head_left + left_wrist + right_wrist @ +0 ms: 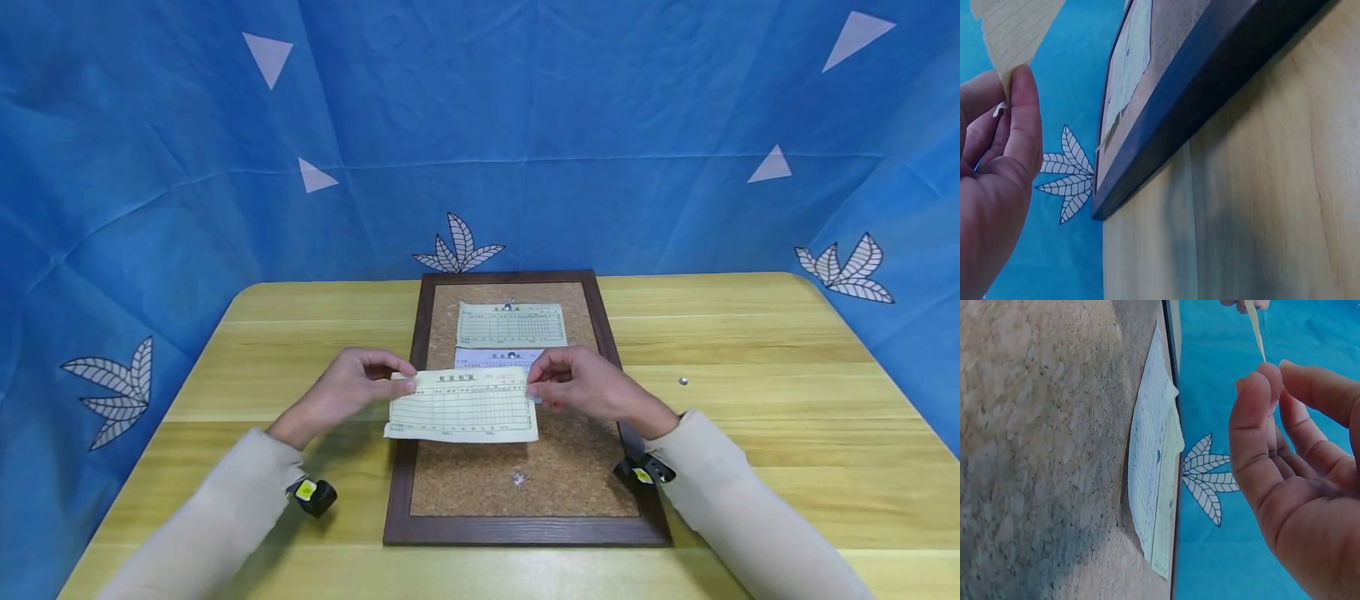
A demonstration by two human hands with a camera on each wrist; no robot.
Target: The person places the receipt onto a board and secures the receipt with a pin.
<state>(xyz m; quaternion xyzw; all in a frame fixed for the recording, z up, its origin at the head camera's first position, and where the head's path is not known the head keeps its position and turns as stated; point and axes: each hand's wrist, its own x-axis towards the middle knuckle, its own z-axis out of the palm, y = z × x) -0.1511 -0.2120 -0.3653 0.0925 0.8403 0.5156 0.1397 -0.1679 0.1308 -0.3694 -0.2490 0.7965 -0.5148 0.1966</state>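
Observation:
A pale yellow printed form slip is held up over the corkboard, clear of its surface. My left hand pinches the slip's upper left corner between thumb and fingers; the left wrist view shows this left hand gripping the paper's edge. At the upper right edge my right hand pinches the same slip, which the right wrist view shows edge-on above the right hand. A light green slip lies on the board's upper part, with a bluish-white slip below it, partly hidden.
Silvery pins sit at the tops of the green slip and the bluish slip. A clear pin is on the lower cork, and a small silver tack lies on the wooden table to the right. Behind hangs a blue cloth.

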